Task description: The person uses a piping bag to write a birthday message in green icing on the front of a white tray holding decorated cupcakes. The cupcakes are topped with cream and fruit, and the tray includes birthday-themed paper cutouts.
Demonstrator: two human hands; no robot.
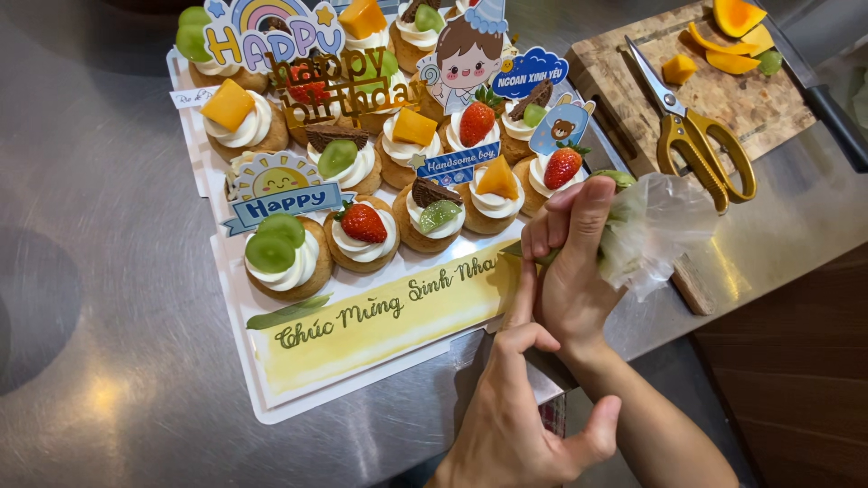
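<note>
At the near edge of the brushed steel bench (99, 271), the left hand (515, 407) sits lowest in view, loosely curled with nothing in it, index finger stretched up to touch and steady the right hand (570, 262). Right hand is clenched around a clear plastic piping bag with green filling (646, 230), tip pressed down at the right end of the yellow iced strip with green cursive lettering (380, 321). That strip lies along the near edge of the white rectangular cake board (240, 380), mid-bench. Beyond it on the board, rows of small round cream-topped pastries (362, 239) carry strawberries, kiwi slices, mango cubes and chocolate pieces, with coloured paper birthday toppers (285, 194) stuck among them. At the far right corner, a wooden cutting board (723, 99) bears yellow-handled scissors (696, 136), mango pieces (723, 45) and a black-handled knife (827, 99).
</note>
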